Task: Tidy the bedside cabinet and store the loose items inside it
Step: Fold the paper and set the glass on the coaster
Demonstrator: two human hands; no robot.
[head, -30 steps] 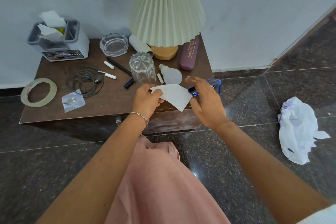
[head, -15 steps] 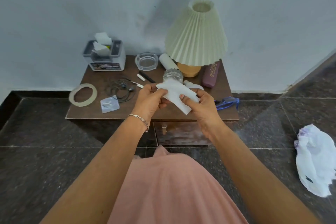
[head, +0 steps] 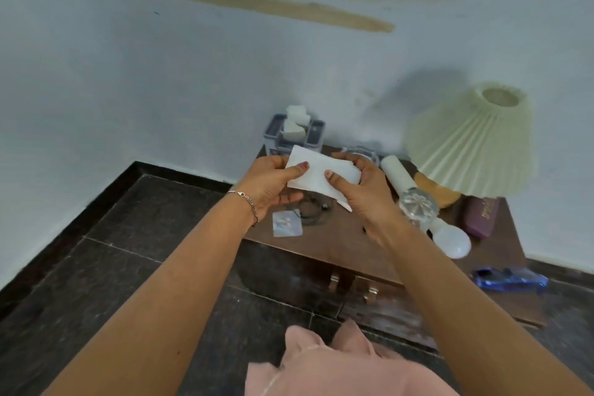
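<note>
Facing a dark wood cabinet point(head: 337, 236), pleated cream shade point(head: 469, 145) at right. Pinching with left hand point(head: 270, 186) and right hand point(head: 364, 194), thumbs on top, one at each end, a thin white rectangular sheet point(head: 316, 175), held flat in the air over the cabinet top. On it, smooth round bulb point(head: 451, 240), cut-glass tumbler point(head: 418, 206)

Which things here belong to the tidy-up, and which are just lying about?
Job: white tissue held by left hand and right hand; light bulb; glass tumbler; purple case; earphone cable; plastic packet; cabinet.
Lying about: lamp; tissue box; wall stain.
</note>
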